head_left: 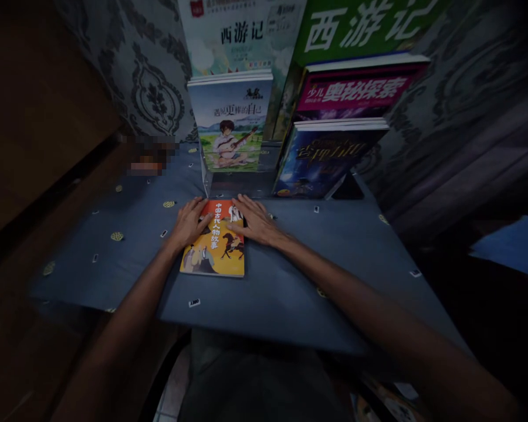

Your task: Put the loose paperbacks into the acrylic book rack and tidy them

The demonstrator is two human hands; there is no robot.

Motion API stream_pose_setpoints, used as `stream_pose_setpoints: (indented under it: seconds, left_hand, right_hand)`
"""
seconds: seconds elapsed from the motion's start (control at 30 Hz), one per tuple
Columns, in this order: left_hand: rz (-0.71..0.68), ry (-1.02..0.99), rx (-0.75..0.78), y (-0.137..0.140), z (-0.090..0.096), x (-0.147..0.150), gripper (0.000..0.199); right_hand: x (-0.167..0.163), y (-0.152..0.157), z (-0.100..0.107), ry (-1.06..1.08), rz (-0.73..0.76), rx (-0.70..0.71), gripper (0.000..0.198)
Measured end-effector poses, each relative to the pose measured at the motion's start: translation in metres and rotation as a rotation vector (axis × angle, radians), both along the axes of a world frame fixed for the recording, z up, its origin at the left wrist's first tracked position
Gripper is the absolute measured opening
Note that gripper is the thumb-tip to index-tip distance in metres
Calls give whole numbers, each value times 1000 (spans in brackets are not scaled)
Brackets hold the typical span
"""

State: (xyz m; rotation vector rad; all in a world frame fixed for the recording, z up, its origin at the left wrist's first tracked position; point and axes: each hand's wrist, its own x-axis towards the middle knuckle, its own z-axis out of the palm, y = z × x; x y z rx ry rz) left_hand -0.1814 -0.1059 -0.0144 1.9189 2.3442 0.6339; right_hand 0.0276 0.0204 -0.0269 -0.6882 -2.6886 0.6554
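Note:
A paperback book [213, 256] with an orange and yellow cover, white Chinese characters, painted figures and a horse lies face up on the blue-grey tablecloth [255, 293]. Over its upper left edge rests my left hand [190, 224], fingers stretched forward and thumb on the cover. My right hand [254, 221] lies flat across the upper right edge, fingers extended and thumb also on the cover. Both hands touch the book from opposite sides, neither closed around it. Parts of the cover's upper edges are hidden under the fingers.
Behind the book, a clear stand holds upright books, among them a guitar-boy book [233, 126], a magenta book [352, 91], a dark blue book [325, 158] and a green book [369, 29]. Patterned curtains [154, 94] hang behind. A blurred object [147, 161] sits at the back left.

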Motion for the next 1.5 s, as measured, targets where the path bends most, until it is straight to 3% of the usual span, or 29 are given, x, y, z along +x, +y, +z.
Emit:
stream_pose_setpoints:
  seconds: [0.23,0.4,0.7,0.9,1.33,1.5]
  left_hand:
    - [-3,-25,1,-1,-2,-1,56]
    - [-13,-27,19,0,-4,-3,57]
    - [1,-12,25,1,-3,-1,57]
    - [12,143,57,-1,1,5,50]
    - [-63,316,67,-2,14,15,44]
    - [-183,460,26,0,30,21,39]
  right_hand:
    - [29,-40,3,-11,72,-43,113]
    - [47,-65,4,-47,87,-76,114]
    - [53,-62,14,-72,171,-122,126]
    - [56,-65,26,-137,163,-184,128]
    - [58,-62,17,-78,185,-164,124]
    - [59,-63,21,-120,182,-168,121]
